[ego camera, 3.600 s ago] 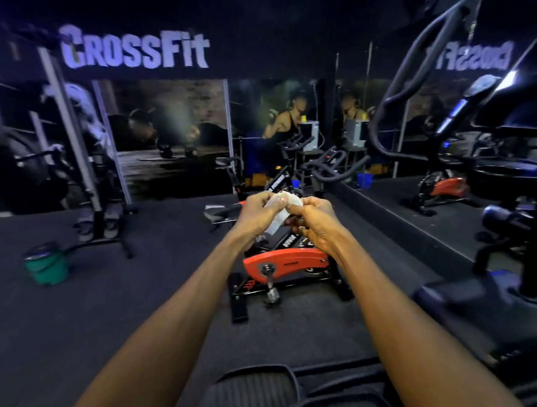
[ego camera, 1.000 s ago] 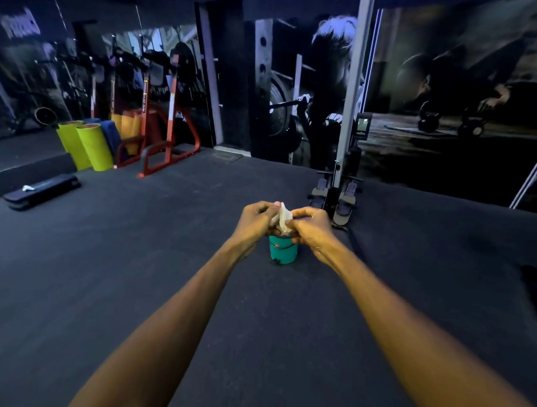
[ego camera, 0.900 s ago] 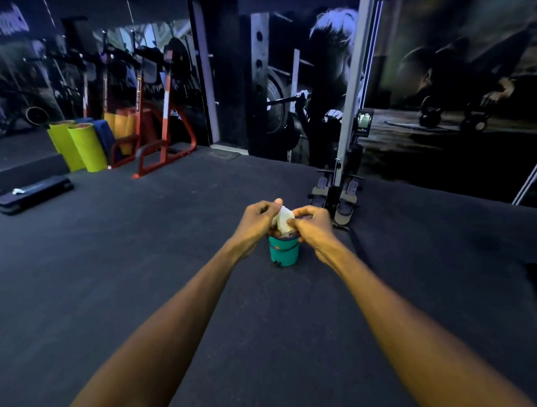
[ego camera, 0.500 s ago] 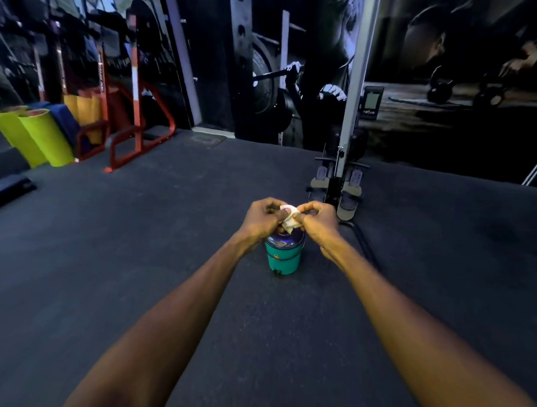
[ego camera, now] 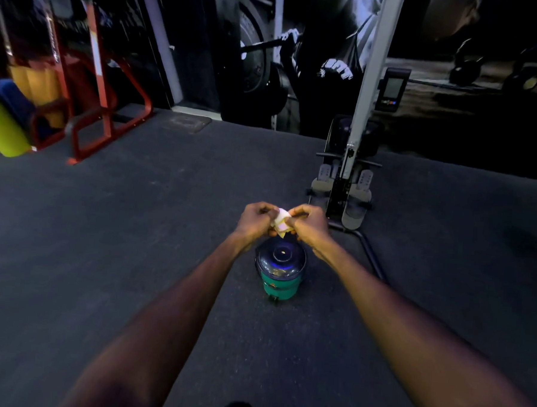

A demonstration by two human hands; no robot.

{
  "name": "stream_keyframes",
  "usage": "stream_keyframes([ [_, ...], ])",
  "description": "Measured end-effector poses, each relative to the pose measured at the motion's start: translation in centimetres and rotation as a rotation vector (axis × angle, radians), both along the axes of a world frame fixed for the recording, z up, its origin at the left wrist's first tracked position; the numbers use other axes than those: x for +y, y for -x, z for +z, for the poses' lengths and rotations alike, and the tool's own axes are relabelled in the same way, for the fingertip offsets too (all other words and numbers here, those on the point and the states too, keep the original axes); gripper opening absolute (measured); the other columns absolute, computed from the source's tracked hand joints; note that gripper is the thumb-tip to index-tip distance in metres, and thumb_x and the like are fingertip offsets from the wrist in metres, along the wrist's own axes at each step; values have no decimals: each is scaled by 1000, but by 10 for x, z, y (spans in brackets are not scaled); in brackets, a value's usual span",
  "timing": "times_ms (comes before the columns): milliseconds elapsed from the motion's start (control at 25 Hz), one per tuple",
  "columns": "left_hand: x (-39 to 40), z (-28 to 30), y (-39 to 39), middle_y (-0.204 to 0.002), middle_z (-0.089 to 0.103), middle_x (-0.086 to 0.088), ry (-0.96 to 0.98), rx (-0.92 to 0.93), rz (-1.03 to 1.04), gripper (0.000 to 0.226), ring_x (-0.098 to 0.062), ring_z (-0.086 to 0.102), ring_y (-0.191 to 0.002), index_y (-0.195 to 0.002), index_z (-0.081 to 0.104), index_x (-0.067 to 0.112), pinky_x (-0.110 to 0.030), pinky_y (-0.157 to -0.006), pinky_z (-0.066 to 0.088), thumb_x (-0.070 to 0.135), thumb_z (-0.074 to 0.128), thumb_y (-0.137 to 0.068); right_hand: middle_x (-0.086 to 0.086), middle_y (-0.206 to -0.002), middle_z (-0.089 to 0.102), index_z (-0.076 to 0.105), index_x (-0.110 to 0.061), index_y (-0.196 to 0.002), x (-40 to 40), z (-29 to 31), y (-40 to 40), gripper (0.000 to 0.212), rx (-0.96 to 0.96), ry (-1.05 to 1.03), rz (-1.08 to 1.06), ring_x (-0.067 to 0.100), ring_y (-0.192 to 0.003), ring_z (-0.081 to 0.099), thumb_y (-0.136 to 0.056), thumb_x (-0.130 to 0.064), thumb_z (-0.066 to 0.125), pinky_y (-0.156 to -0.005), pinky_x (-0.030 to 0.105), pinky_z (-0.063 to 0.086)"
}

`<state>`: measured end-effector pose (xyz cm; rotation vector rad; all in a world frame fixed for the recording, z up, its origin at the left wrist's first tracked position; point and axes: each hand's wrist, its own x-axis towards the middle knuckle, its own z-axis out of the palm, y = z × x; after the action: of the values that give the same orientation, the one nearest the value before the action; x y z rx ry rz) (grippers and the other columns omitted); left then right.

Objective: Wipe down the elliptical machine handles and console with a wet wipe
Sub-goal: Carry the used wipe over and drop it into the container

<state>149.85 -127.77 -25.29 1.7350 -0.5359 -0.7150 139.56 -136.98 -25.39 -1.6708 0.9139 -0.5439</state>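
A crumpled white wet wipe (ego camera: 281, 223) sits between both hands at the middle of the view. My left hand (ego camera: 255, 219) pinches its left side and my right hand (ego camera: 306, 222) pinches its right side, fingers curled round it. Directly below the hands a green bin with a dark domed lid (ego camera: 280, 270) stands on the floor. No elliptical machine is in view.
A rowing machine stored upright (ego camera: 346, 182) stands just beyond my hands on the dark rubber floor (ego camera: 134, 243). A red squat rack (ego camera: 101, 101) and yellow-green and blue rolled mats (ego camera: 4, 124) are at the far left. A wall mural fills the background.
The view has turned from the spin bikes to the open floor and come closer to the green bin, which now lies right under my hands. Both hands keep holding the wipe.
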Motion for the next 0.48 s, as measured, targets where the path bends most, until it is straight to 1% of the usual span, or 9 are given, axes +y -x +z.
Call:
stream_keyframes([
  [120, -39, -17, -59, -88, 67, -20, -30, 12, -20, 15, -26, 62, -70, -104, 65, 0, -37, -64, 56, 10, 55, -98, 4, -76, 67, 66, -19, -73, -40, -18, -60, 24, 24, 7, -25, 17, -70, 62, -76, 4, 73, -65, 34, 55],
  [160, -51, -23, -77, -87, 67, -20, -40, 9, -28, 15, -26, 62, -68, -103, 66, 0, -37, -63, 55, 10, 56, -98, 5, -77, 68, 65, -20, -72, -50, -24, -78, 27, 33, -1, -34, 18, -72, 62, -76, 5, 73, -68, 38, 56],
  [240, -75, -37, -114, -85, 66, -19, -65, 0, -57, 16, -21, 62, -61, -103, 66, -2, -31, -54, 54, 9, 55, -98, 3, -75, 67, 64, -21, -71, -69, -40, -114, 28, 58, -22, -70, 19, -74, 62, -77, 5, 72, -69, 40, 56],
  [280, -89, -42, -134, -84, 65, -17, -81, 4, -74, 16, -15, 62, -55, -104, 66, -2, -27, -49, 53, 8, 54, -98, 2, -74, 66, 64, -21, -71, -79, -47, -133, 28, 64, -36, -103, 19, -75, 62, -78, 5, 72, -68, 40, 55],
  [360, -115, -50, -172, -80, 64, -15, -108, 21, -126, 15, -5, 59, -46, -102, 66, -1, -22, -44, 51, 6, 53, -98, 2, -75, 65, 65, -18, -75, -96, -56, -165, 23, 78, -70, -163, 19, -75, 62, -79, 4, 72, -62, 35, 53],
  [480, -148, -56, -214, -77, 63, -13, -134, 25, -188, 13, -3, 58, -43, -100, 65, 2, -21, -42, 50, 4, 52, -97, 1, -74, 64, 69, -10, -88, -120, -63, -202, 16, 82, -91, -221, 14, -66, 59, -80, 4, 71, -53, 21, 47],
])
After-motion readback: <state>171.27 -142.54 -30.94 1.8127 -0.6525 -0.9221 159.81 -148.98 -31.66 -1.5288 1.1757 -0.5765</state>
